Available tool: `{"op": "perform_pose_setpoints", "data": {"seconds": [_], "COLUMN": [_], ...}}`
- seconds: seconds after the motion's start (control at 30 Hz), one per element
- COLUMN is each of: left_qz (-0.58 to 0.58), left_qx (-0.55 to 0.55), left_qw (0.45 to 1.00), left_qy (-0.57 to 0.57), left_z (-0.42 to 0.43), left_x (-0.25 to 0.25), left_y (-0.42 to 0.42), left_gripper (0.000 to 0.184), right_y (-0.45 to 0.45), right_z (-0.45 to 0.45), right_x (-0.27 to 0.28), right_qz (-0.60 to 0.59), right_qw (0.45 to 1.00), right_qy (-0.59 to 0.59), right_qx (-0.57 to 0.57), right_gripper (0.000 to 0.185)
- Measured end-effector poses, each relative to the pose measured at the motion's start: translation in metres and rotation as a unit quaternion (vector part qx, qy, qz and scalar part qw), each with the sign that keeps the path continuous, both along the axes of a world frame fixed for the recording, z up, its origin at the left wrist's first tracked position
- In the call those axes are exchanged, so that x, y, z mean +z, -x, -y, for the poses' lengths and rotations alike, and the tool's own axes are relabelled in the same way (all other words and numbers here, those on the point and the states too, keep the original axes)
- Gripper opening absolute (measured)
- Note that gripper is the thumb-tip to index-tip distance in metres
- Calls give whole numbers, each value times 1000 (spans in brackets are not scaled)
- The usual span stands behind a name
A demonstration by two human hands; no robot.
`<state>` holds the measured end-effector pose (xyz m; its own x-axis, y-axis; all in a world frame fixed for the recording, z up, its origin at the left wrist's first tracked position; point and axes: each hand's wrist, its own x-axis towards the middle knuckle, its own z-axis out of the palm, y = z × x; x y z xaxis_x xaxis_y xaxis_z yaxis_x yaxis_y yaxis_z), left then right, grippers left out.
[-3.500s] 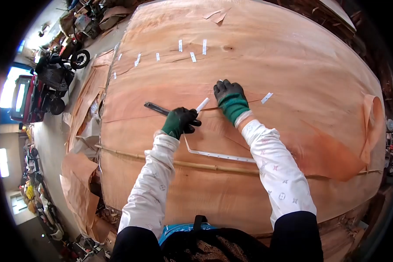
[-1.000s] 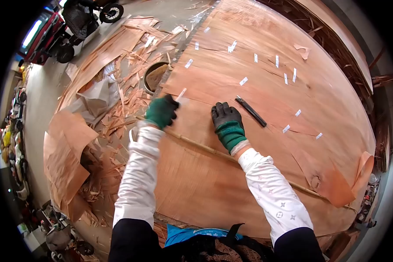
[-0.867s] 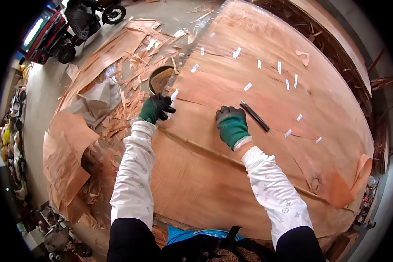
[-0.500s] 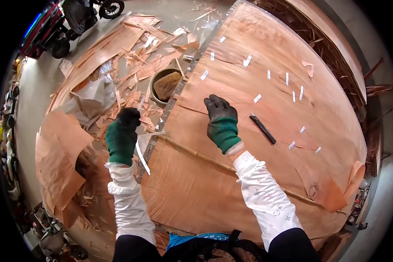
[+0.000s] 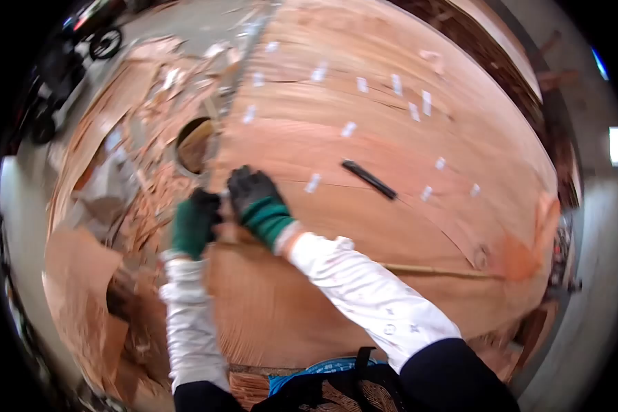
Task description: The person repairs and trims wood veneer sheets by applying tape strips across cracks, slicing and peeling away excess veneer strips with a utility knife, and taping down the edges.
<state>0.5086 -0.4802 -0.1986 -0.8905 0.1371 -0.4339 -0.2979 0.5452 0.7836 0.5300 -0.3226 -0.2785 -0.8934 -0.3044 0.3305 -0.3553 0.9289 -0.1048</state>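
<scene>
My left hand [image 5: 198, 223], in a green and black glove, is closed at the near-left edge of a large wood veneer sheet [image 5: 288, 295]. My right hand [image 5: 259, 202], gloved alike, meets it there with fingers drawn together. A small pale bit of white tape [image 5: 224, 195] shows between them; blur hides most of it. Several short white tape pieces are stuck on the veneer, one tape piece [image 5: 312, 182] just right of my right hand. Farther right lies a black utility knife [image 5: 369, 180]. A thin bamboo stick [image 5: 439, 270] lies across the sheet, its left part hidden by my right arm.
Left of the sheet's edge stands a round container [image 5: 180, 154] with a brown block [image 5: 198, 145] in it. Torn veneer scraps [image 5: 141, 113] and crumpled plastic [image 5: 110, 182] litter the floor. A wheeled vehicle [image 5: 58, 75] stands at the upper left. Stacked veneer [image 5: 491, 62] lines the far right.
My right hand has moved left across the veneer to meet my left hand. A white tape piece shows where it was. The hanging tape strip is no longer clearly visible. The camera view has shifted.
</scene>
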Motion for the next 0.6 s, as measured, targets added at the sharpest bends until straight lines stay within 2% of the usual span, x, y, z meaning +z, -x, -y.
{"op": "perform_pose_setpoints", "data": {"seconds": [0.03,0.1,0.13,0.17,0.2,0.23,0.27,0.3,0.33,0.37,0.4,0.43,0.47,0.5,0.57,0.6], "left_qz": [-160,-36,18,-38,-46,38,-53,5,10,-32,-248,-58,-74,-91,36,24], "left_qx": [-72,40,107,167,7,31,-28,58,13,38,-199,26,-11,-47,-34,-51], "left_qw": [979,998,989,964,985,975,985,983,991,981,936,981,977,971,961,957], "left_qy": [103,-37,-100,-203,-165,-218,-162,-175,-135,-190,-154,-186,-200,-215,-271,-284], "left_z": [50,98,121,123,135,138,128,149,173,99,136,105,87,76,53,39], "left_x": [-63,-42,-32,-26,-12,4,17,3,-18,65,19,39,46,47,50,58], "left_y": [19,52,69,61,62,55,36,25,30,-26,-11,-38,-54,-60,-66,-76], "left_gripper": [13,13,14,21,26,29,32,35,38,19,29,30,30,30,31,34], "right_y": [3,8,16,20,11,2,-2,-6,-10,-23,-30,-38,-45,-42,-28,-31], "right_z": [3,13,18,13,-13,-37,-64,-89,-113,-140,-152,-167,-176,-183,-193,-196], "right_x": [-5,-13,-9,1,38,71,73,71,64,44,51,57,47,38,51,61], "right_qz": [-25,-22,78,174,177,183,142,97,50,-61,56,171,149,223,346,349], "right_qw": [1000,998,996,984,984,982,988,987,979,955,939,908,916,912,891,895], "right_qy": [-9,-37,-27,-9,-5,0,13,23,34,-31,-38,-36,-105,-83,-51,-78], "right_qx": [-10,-39,-40,-42,-5,34,-51,-127,-195,-289,-338,-381,-358,-334,-290,-268], "right_gripper": [38,33,31,29,28,28,28,29,29,26,25,23,21,25,31,29]}}
